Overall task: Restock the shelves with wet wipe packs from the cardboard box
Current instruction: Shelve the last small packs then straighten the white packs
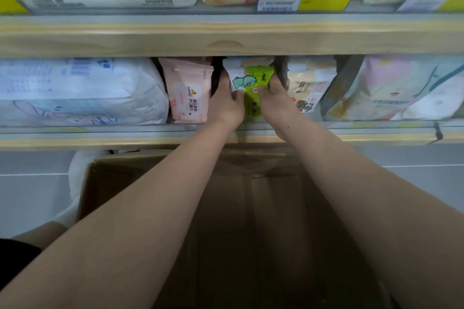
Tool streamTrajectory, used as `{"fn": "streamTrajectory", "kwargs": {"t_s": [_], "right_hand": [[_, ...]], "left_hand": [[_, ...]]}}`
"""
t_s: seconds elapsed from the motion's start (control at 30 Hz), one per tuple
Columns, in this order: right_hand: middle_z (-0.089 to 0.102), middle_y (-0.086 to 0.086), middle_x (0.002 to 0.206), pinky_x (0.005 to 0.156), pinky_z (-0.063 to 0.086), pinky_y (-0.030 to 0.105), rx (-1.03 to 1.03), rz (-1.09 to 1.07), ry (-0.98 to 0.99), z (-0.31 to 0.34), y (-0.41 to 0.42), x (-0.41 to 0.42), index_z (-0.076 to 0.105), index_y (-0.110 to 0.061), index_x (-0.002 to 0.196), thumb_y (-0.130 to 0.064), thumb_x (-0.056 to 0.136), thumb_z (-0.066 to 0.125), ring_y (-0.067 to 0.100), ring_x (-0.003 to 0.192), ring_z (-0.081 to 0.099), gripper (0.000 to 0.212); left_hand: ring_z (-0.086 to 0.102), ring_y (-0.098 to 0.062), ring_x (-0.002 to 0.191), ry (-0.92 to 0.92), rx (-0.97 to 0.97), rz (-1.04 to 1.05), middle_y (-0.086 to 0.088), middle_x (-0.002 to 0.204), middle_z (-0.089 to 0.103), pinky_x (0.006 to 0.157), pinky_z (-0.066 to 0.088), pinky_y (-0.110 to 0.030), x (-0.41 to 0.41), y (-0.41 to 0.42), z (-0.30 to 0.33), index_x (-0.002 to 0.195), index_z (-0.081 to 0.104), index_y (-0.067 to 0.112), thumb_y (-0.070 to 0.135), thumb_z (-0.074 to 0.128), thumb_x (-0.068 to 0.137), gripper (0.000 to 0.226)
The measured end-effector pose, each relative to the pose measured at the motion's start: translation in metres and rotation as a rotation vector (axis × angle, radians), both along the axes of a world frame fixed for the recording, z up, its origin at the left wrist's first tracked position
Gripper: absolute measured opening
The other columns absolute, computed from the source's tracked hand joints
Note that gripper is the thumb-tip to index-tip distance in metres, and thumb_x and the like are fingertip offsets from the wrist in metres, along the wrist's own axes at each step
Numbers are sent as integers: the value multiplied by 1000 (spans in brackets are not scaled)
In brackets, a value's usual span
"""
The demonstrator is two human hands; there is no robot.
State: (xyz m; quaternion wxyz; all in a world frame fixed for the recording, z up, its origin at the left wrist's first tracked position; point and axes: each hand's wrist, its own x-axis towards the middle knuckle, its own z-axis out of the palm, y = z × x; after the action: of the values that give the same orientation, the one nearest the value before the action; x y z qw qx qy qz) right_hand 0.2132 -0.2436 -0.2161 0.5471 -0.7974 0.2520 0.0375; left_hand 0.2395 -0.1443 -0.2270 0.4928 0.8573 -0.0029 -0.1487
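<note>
Both hands hold a green wipe pack on the shelf.
The left hand and right hand grip the green wipe pack from either side, between a pink pack and a beige pack; the cardboard box sits below.

Pale floor, perhaps tiled

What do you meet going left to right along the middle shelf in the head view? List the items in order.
White and blue pack → pink pack → left hand → green pack → right hand → cream pack → pastel pack.
</note>
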Motion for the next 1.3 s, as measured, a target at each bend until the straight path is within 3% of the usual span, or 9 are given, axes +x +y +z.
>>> {"fn": "streamTrajectory", "kwargs": {"t_s": [0.17,0.37,0.5,0.57,0.67,0.83,0.97,1.03,1.3], "right_hand": [[50,3,126,89,32,23,34,-66,-31,-2,3,7,31,-22,145,-15,100,34,16,106,45,45],[49,13,135,83,34,26,-83,33,69,13,6,-20,11,-15,150,-17,100,35,32,119,50,55],[56,12,121,70,28,19,-207,98,27,29,12,-47,43,-6,132,-10,98,40,30,115,52,34],[58,12,123,78,31,13,-255,125,-12,34,23,-56,53,-5,127,-10,97,43,28,116,53,31],[59,11,113,95,43,30,-150,180,-3,31,45,-45,54,-6,127,-10,97,43,28,108,58,32],[54,4,107,75,41,16,-117,300,51,20,80,-3,49,-5,128,-8,93,44,17,94,50,35],[67,9,112,91,51,41,-68,209,-90,10,88,21,60,-13,116,-9,88,48,25,102,62,32],[65,7,115,95,48,34,-41,202,-116,10,87,24,60,-11,118,-10,91,47,20,103,60,30],[63,16,106,65,30,24,-152,183,-141,17,86,12,58,-5,113,-15,99,39,18,88,50,26]], "left_hand": [[54,-24,113,-35,19,-13,-6,128,56,95,42,-29,8,-3,-4,146,28,20,22,44,97,51],[47,-30,126,55,138,-107,-15,140,47,103,39,-35,-10,14,15,145,26,6,28,50,94,60],[51,-26,119,6,153,-146,-11,127,55,97,39,-27,-40,50,37,132,44,3,15,52,93,42],[49,-25,119,-26,172,-93,-12,125,54,94,36,-26,-51,73,49,132,47,6,13,50,94,38],[34,-25,135,-25,257,-82,-10,147,38,107,30,-32,-54,103,60,143,33,13,17,47,96,49],[44,-28,127,129,310,-217,-12,141,44,103,37,-35,-30,113,44,146,24,15,14,49,92,59],[49,-31,118,211,271,-249,-14,131,48,102,42,-40,-11,107,31,134,34,11,16,53,84,54],[49,-32,116,238,201,-233,-17,129,46,103,42,-44,-7,103,25,132,32,7,20,52,80,57],[42,-25,129,61,202,-123,-11,143,42,97,33,-24,-23,111,37,145,24,9,8,53,90,62]]}}
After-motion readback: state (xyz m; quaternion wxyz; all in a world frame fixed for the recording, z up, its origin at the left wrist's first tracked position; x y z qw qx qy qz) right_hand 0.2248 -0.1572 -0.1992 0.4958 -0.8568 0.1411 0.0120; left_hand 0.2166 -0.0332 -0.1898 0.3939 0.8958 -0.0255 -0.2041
